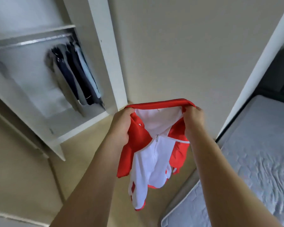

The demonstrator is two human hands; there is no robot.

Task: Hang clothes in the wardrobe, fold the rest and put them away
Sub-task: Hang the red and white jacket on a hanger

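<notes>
A red and white zip jacket hangs in the air in front of me, its collar stretched wide and its white lining showing. My left hand grips the left side of the collar. My right hand grips the right side. The white wardrobe stands open at the upper left, with a metal rail under a shelf. Several dark and pale garments hang at the rail's right end.
A bare grey quilted mattress lies at the right, its corner near my right forearm. A dark headboard rises behind it. A plain beige wall faces me, and beige floor runs below the wardrobe.
</notes>
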